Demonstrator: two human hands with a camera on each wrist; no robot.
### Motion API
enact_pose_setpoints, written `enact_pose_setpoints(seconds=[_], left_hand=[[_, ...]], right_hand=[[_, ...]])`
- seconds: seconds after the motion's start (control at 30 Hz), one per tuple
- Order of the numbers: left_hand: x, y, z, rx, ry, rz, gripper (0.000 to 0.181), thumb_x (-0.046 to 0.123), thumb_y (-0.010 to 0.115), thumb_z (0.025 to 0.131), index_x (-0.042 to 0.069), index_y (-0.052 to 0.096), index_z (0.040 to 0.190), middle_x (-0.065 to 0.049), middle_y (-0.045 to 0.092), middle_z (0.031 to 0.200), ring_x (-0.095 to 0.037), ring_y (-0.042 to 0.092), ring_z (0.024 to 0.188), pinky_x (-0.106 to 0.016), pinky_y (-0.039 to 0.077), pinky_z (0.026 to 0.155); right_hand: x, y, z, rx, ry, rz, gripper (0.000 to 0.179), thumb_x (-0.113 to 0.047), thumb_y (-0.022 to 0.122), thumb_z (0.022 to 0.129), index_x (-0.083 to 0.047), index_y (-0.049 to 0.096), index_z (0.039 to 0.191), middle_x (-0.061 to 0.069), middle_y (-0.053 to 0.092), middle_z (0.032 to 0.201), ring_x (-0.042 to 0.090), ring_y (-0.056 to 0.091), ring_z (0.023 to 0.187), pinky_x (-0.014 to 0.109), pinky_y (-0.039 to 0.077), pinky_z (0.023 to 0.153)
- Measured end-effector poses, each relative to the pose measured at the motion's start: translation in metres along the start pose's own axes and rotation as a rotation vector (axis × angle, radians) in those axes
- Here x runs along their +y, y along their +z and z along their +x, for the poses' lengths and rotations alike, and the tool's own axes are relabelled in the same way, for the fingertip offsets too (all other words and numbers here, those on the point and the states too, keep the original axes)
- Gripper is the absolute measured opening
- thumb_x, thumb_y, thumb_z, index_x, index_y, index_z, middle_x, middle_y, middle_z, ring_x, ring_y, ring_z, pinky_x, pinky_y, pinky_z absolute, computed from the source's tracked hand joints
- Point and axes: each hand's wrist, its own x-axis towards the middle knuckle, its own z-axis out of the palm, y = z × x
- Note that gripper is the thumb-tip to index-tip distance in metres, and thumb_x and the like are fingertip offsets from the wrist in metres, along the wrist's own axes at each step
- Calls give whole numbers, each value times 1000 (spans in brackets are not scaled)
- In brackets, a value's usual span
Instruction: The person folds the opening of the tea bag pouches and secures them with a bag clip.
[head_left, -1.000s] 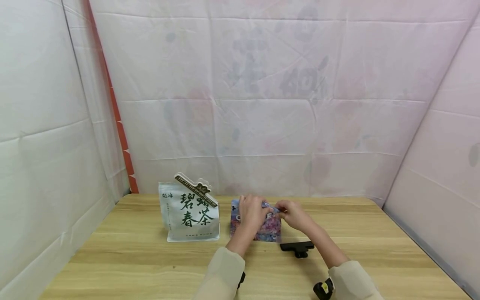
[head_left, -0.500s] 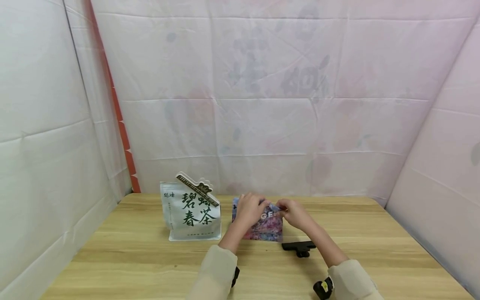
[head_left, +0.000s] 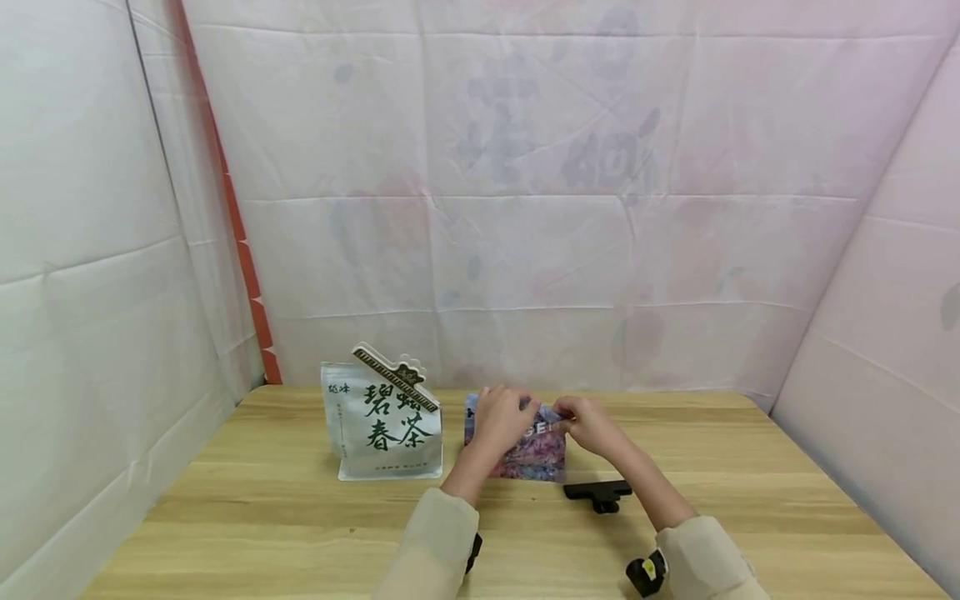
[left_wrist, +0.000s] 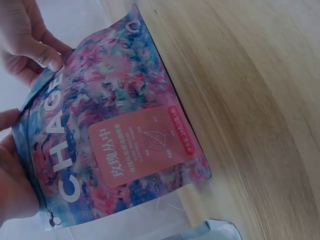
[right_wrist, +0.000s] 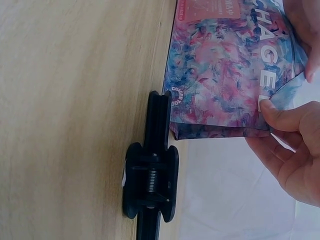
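Observation:
A blue-and-pink patterned pouch (head_left: 536,454) with white "CHAGE" lettering stands on the table, its pink label (left_wrist: 142,145) showing in the left wrist view. My left hand (head_left: 504,421) holds the pouch's top edge on the left, covering part of the lettering in the head view. At the top right corner my right hand (head_left: 588,425) pinches the pouch, thumb on the front and fingers behind. That corner is folded over, its pale blue flap (right_wrist: 289,92) beside my right thumb. Just in front of the pouch lies a black bulldog clip (head_left: 598,495).
Left of the pouch stands a white tea bag (head_left: 386,450) with green characters. A large clip (head_left: 395,379) sits slantwise across its top right corner. Pale cloth walls (head_left: 525,250) enclose the wooden table (head_left: 300,533) at the back and sides.
My left hand and forearm have shifted slightly, showing different letters on the pouch. My right hand keeps its pinch on the corner. The clips and tea bag stay put.

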Motion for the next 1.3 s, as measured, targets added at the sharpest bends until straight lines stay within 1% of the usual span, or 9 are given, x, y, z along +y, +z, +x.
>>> enact_pose_setpoints(seconds=[0.17,0.27,0.37,0.53,0.83,1.0,1.07,1.17,1.3], left_hand=[[0,5,1,38,21,98,28,50,65,80,22,67,77,11,58,69,-13,54,73,-34,39,81],[2,8,0,70,28,199,35,56,69,73,23,58,64,12,48,58,-10,47,62,-28,34,65],[3,11,-1,115,26,261,41,56,70,70,24,49,57,12,40,53,-9,42,56,-26,27,59],[4,13,-1,149,28,292,46,56,71,70,23,44,53,11,37,50,-9,39,53,-25,24,57],[7,11,-1,118,12,316,47,58,69,70,21,43,54,9,36,51,-9,38,53,-26,23,57],[7,12,0,109,3,325,43,57,69,70,23,49,56,10,41,53,-10,41,55,-26,24,57],[7,12,0,110,-1,328,39,57,69,70,24,53,59,11,44,55,-9,43,57,-26,26,58],[7,12,0,108,-5,332,37,57,70,70,25,56,60,11,45,56,-9,44,58,-26,26,58],[6,13,0,109,-6,325,39,57,69,70,25,51,57,12,42,54,-8,41,55,-26,25,57]], right_hand=[[0,-1,0,-7,0,12,14,10,60,82,-3,62,84,1,58,77,14,47,64,31,40,55],[-1,-1,0,-9,-3,15,13,9,61,82,-3,62,83,1,58,75,14,46,62,31,39,54],[-1,-1,0,-11,-9,12,11,8,61,82,-3,63,83,1,59,75,14,47,62,31,40,54],[0,-1,-1,-17,-24,18,10,8,61,82,-2,62,83,2,59,75,13,46,62,30,40,54],[-2,-5,-4,-35,-99,-14,10,8,61,82,-1,62,86,4,59,81,16,54,69,31,46,58],[-5,-11,-9,-35,-88,-52,15,5,65,81,2,61,96,9,60,91,27,58,83,39,50,71],[-5,-15,-12,-36,-77,-56,17,4,65,81,3,60,98,10,59,91,29,57,84,41,49,73],[-4,-22,-18,-40,-69,-83,19,3,66,81,3,59,99,10,59,89,29,57,82,41,49,72],[-3,-31,-26,-53,-59,-148,20,1,67,80,3,59,99,6,58,85,23,56,78,36,48,67]])
